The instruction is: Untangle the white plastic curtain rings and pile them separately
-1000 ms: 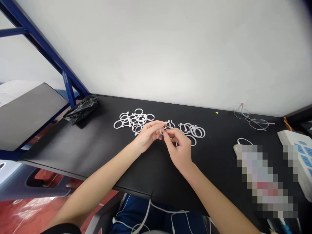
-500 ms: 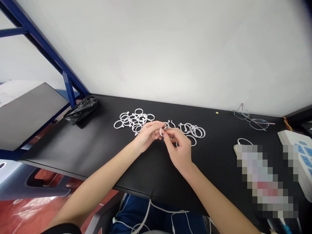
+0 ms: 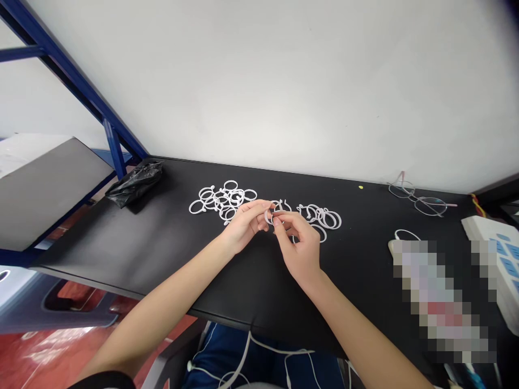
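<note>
A small white ring (image 3: 266, 218) is held between both hands above the black desk. My left hand (image 3: 245, 227) pinches its left side with thumb and fingers. On the opposite side, my right hand (image 3: 302, 243) grips it with thumb and forefinger, its other fingers curled. Fingers cover part of the ring, so its ends are hard to make out. Left of my hands lies a loose pile of similar white rings (image 3: 190, 208) with small knobs. More white rings (image 3: 339, 220) lie to the right, and some sit partly hidden behind my fingers.
A crumpled black plastic bag (image 3: 135, 183) lies at the desk's left end. On the right are eyeglasses (image 3: 431, 206), a blurred-out phone-like object (image 3: 438, 302) with a white cable, and a white power strip (image 3: 478, 229). A white wall (image 3: 284, 92) backs the black desk (image 3: 162, 237).
My right hand has shifted very slightly to the right, and more of the held ring shows between the fingers. My left hand stays nearly in place.
</note>
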{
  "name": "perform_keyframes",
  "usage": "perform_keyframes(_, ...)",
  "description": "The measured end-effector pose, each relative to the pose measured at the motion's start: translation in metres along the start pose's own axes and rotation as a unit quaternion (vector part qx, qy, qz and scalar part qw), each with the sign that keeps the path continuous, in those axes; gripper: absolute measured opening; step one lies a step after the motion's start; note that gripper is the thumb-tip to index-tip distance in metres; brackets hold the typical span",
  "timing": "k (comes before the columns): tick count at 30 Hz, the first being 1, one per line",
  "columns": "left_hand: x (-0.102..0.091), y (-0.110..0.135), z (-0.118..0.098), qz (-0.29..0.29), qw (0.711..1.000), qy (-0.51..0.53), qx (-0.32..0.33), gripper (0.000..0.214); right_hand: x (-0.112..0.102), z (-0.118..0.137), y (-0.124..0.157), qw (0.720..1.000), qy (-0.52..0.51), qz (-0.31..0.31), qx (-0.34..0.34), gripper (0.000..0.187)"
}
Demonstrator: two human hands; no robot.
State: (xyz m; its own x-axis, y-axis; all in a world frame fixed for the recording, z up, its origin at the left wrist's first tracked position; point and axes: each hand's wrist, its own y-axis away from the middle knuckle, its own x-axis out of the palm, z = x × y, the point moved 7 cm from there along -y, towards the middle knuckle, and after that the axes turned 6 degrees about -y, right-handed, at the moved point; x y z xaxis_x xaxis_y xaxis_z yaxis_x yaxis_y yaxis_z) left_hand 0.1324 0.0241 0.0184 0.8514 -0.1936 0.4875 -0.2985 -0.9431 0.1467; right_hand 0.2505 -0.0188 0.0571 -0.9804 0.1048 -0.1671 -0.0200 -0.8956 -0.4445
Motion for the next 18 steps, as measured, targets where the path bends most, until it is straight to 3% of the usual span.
perform_keyframes(18,-0.0023,-0.0004,-0.0024,0.009,1.000,0.011,0.017,0.020,-0.0035,-0.0027,-0.0002,0.999,0.014,-0.027,0.009,0.009)
